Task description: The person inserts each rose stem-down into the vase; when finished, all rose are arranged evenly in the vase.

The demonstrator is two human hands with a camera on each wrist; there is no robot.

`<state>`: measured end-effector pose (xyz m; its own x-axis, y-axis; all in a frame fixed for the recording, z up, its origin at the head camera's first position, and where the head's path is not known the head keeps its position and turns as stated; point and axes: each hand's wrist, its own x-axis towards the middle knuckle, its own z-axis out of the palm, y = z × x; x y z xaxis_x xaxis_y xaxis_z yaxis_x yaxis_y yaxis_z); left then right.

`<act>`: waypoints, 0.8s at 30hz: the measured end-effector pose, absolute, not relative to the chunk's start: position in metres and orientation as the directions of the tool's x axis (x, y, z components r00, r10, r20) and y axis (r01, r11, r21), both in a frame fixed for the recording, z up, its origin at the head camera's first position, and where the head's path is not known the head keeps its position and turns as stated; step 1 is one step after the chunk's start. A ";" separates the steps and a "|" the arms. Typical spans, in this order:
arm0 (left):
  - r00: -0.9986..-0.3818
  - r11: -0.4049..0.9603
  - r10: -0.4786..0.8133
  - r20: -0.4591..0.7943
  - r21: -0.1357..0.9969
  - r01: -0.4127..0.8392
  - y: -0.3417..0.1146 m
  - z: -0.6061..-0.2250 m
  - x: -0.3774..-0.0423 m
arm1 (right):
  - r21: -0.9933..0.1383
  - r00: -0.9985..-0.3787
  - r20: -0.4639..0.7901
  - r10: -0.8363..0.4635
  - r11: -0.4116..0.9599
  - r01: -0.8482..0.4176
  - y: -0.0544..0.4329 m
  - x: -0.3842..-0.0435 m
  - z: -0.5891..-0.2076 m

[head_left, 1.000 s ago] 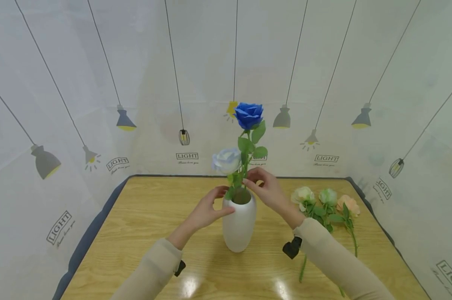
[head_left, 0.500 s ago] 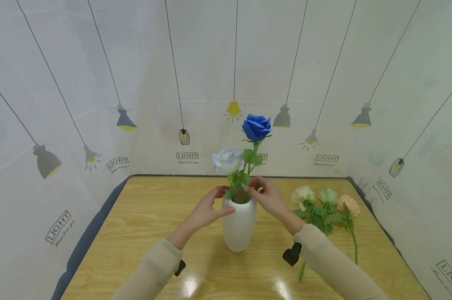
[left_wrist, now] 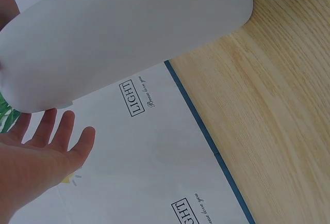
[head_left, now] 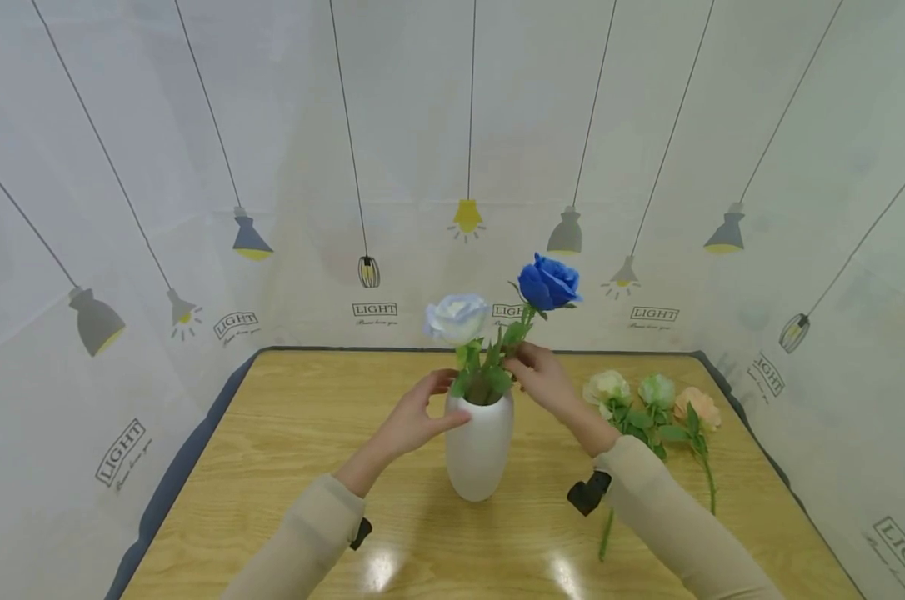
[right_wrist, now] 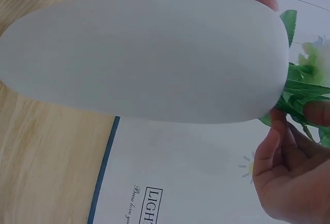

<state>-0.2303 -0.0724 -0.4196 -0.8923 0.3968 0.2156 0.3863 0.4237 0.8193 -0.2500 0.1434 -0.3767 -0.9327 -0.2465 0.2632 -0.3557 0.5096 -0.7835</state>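
Note:
A white vase (head_left: 479,454) stands upright on the wooden table. My left hand (head_left: 415,421) steadies its rim, thumb on the near side and fingers round the left; in the left wrist view those fingertips (left_wrist: 64,123) touch the vase. A pale blue-white rose (head_left: 456,319) stands in the vase, leaning left. My right hand (head_left: 548,382) pinches the leafy stem of a blue rose (head_left: 548,283) just above the rim. This rose tilts right, its lower stem hidden inside the vase. The right wrist view shows thumb and fingers (right_wrist: 278,152) at the green leaves (right_wrist: 304,90).
Right of the vase lie a cream flower (head_left: 607,390), a pale green flower (head_left: 657,392) and a peach flower (head_left: 697,408), stems pointing toward the near edge. A white backdrop (head_left: 392,150) printed with lamps surrounds the wooden table (head_left: 272,467).
The blue rose has come down and tipped to the right, its stem sinking deeper into the vase. My right hand has shifted slightly right with it. The left hand and the vase stay in place.

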 end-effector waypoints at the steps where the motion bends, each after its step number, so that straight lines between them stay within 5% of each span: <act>1: -0.893 0.421 0.394 0.217 0.821 0.385 -0.072 -0.420 -0.231 | -0.787 -0.928 0.260 -0.267 0.498 -0.364 0.144 -0.251 -0.376; 13: -0.887 0.412 0.404 0.223 0.821 0.394 -0.073 -0.420 -0.232 | -0.835 -0.934 0.281 -0.223 0.423 -0.352 0.141 -0.254 -0.375; 24: -0.882 0.402 0.405 0.241 0.820 0.408 -0.073 -0.421 -0.232 | -0.708 -0.863 0.454 -0.224 0.497 -0.502 0.139 -0.252 -0.376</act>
<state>-0.2323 -0.0732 -0.4205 -0.8821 0.4047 0.2410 0.4083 0.4017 0.8197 -0.2519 0.1393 -0.3765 -0.8625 -0.2236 0.4540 -0.5016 0.4966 -0.7084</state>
